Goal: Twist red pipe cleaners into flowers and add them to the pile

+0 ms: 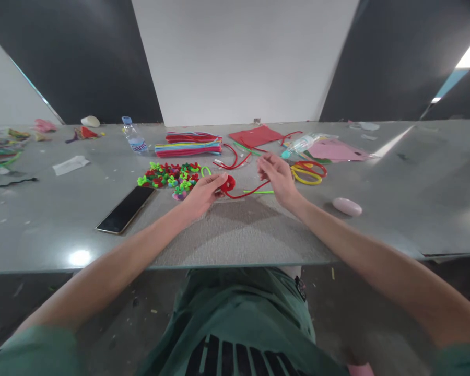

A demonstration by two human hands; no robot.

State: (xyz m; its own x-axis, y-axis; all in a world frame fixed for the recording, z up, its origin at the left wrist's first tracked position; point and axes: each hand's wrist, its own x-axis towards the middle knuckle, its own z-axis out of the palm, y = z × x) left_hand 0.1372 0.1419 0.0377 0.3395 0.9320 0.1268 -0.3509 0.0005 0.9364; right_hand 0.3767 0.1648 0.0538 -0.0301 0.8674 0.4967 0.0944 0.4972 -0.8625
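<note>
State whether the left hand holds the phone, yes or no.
No, the left hand pinches a red coil, while the black phone lies apart on the table.

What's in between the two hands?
In the head view, a red fuzzy strand runs from the red coil in the left hand toward the right hand; a green strip shows there too.

Craft workspace, long grey table (407, 214), bundled pipe cleaners (188, 145), scissors (306, 171)
</note>
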